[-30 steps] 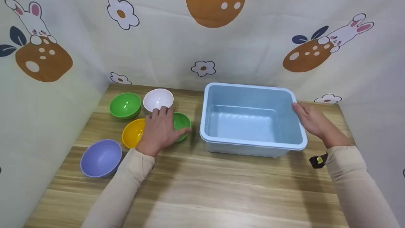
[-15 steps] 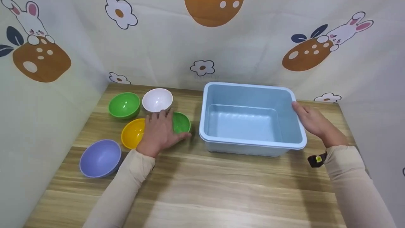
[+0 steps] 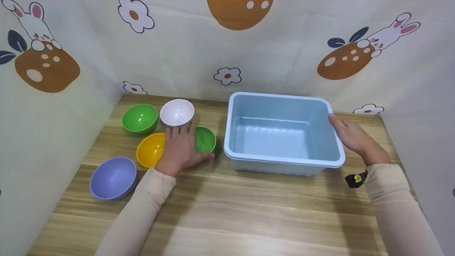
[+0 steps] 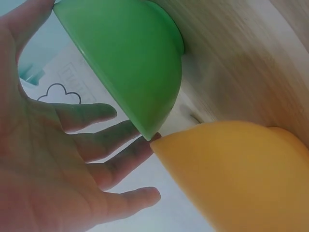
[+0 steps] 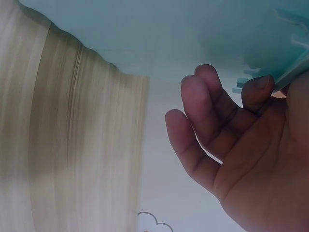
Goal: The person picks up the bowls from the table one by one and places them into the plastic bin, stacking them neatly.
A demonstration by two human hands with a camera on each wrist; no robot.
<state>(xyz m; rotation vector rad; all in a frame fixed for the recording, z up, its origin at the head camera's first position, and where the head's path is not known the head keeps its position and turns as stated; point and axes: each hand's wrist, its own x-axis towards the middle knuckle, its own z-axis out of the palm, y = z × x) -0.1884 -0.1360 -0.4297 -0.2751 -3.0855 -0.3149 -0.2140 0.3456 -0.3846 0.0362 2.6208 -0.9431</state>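
Observation:
My left hand point(image 3: 181, 147) reaches over a small green bowl point(image 3: 207, 139). In the left wrist view its thumb meets one edge of the green bowl point(image 4: 125, 58), while fairly straight, spread fingers reach the opposite edge, where the yellow bowl point(image 4: 241, 174) adjoins. The yellow bowl point(image 3: 150, 151) is partly hidden by that hand in the head view. On the right, my right hand point(image 3: 353, 137) holds the right rim of a light blue plastic tub point(image 3: 284, 161), thumb on top. In the right wrist view, the right hand's point(image 5: 251, 140) fingers are below the rim, several of them loosely bent.
A white bowl point(image 3: 177, 112) and another green bowl point(image 3: 140, 118) stand at the back left. A larger purple bowl point(image 3: 113, 177) is nearest on the left. Patterned cloth point(image 3: 185, 53) walls the wooden table point(image 3: 249, 213) at the back and sides.
My left hand has lowered slightly around the small green bowl, and that bowl has shifted a little to the right. The right hand and tub keep their places.

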